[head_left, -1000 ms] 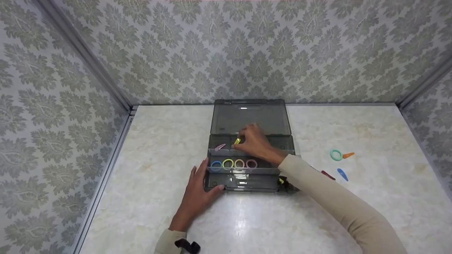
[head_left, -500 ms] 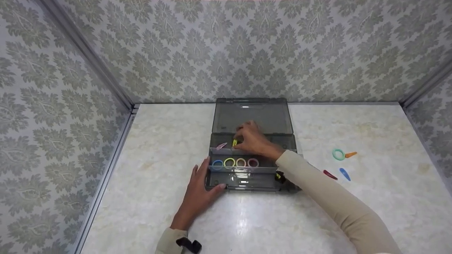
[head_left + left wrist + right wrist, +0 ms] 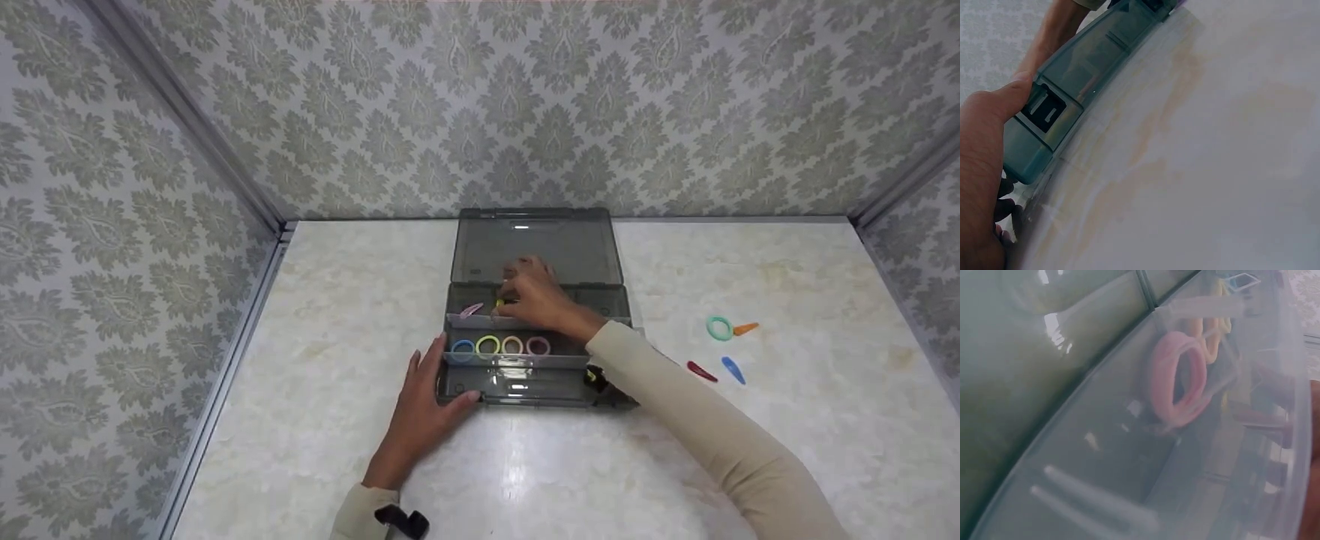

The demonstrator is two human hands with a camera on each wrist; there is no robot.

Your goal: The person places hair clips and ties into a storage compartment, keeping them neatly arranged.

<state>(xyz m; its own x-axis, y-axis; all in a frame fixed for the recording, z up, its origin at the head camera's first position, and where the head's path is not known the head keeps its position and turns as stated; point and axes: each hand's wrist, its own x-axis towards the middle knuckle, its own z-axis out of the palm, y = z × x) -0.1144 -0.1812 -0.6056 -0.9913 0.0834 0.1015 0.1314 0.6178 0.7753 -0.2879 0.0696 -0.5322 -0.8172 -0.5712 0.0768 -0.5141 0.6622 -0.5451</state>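
Note:
A smoky see-through organizer box stands with its lid laid back. Along the box's left side rest the fingers of my left hand, the thumb at its front edge; the left wrist view shows that thumb beside the front latch. My right hand reaches into the back row and pinches a yellow hair clip, mostly covered by the fingers. To its left lies a pink hair clip. The middle row holds several hair ties: blue, yellow, peach and pink.
Right of the box lie a green hair tie, an orange clip, a red clip and a blue clip. A black and yellow item sits at the box's front right. Patterned walls enclose the table.
My right hand has lowered the yellow hair clip into the back row, and less of the clip shows now. The left hand keeps its place on the box. The view shifted slightly.

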